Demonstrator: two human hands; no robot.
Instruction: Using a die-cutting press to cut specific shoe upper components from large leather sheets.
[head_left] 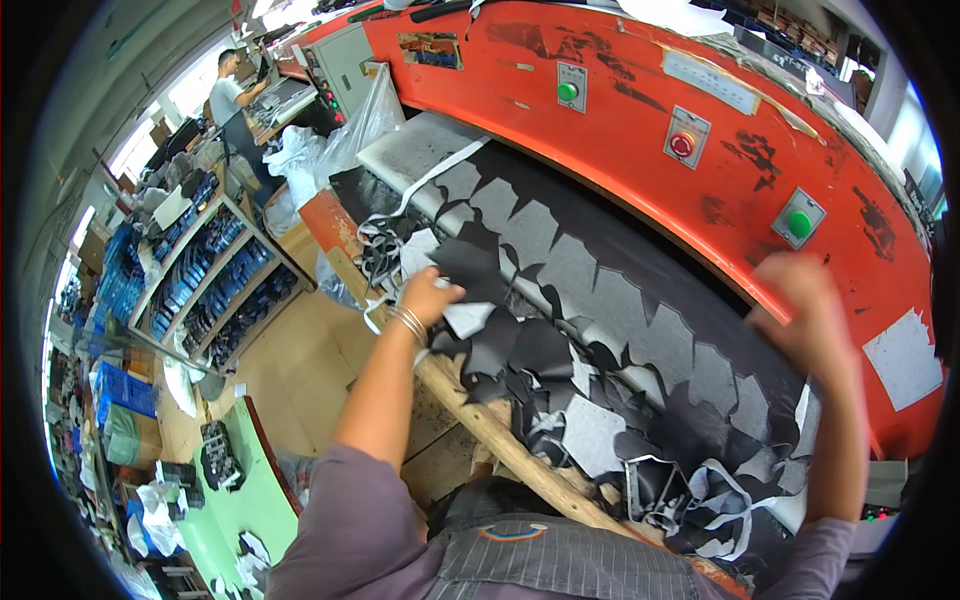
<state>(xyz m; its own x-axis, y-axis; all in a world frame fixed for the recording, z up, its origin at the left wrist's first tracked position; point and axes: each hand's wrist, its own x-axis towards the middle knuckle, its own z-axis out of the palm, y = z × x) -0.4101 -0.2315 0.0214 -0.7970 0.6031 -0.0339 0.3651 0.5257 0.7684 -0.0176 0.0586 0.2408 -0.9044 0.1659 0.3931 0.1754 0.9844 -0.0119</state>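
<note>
My left hand (428, 298) is over the left end of the machine bed, its fingers curled in. It is right beside a black cut piece (466, 266) and a pale grey piece (468, 318); what its fingers hold, if anything, I cannot make out. My right hand (797, 305), smeared by motion, is raised at the right in front of the red machine beam (620, 95), below a green push button (800, 223). Between my hands, a black sheet (640, 270) with a jagged cut edge shows grey pads (600, 290) along it. Loose black and grey pieces (540, 350) are heaped nearer me.
A wooden rail (490, 430) runs along the bed's near edge. Cut-out strip scraps (715, 505) lie at the near right. A red stop button (682, 145) is on the beam. At left stand a shelf rack (215, 270) and a green table (225, 510); another person (228, 95) works far off.
</note>
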